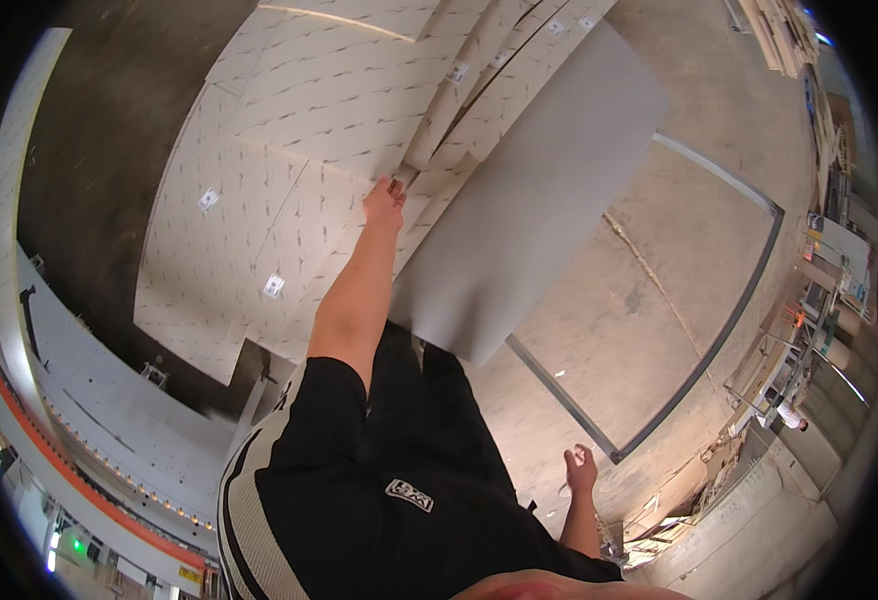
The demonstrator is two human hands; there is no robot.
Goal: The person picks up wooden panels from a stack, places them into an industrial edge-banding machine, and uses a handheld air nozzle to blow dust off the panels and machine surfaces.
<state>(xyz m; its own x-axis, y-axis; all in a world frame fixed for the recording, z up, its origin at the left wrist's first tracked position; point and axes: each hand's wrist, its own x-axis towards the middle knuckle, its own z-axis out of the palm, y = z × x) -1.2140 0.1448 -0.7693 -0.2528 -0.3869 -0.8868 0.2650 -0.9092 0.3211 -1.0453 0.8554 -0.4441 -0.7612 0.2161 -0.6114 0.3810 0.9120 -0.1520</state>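
My left hand (385, 202) reaches out over the pale, print-patterned boards (269, 215), which have small white labels. Its fingers are bent and closed on the near corner of an upper board (339, 110), beside the end of a long narrow strip (479, 90). How far the fingers go around the edge is hard to see. To the right of the boards lies a large plain grey panel (529, 190), with my legs close by its near end. Lower right, my right hand (580, 470) hangs in the air away from the boards, fingers loosely bent and apart, with nothing visible in it.
A grey metal frame (699, 395) stands out on the concrete floor at right, partly behind the grey panel. Along the left curves a long machine with an orange-red stripe (69, 465). Wood offcuts (664, 510) pile up at lower right, and timber lengths (769, 35) sit at upper right.
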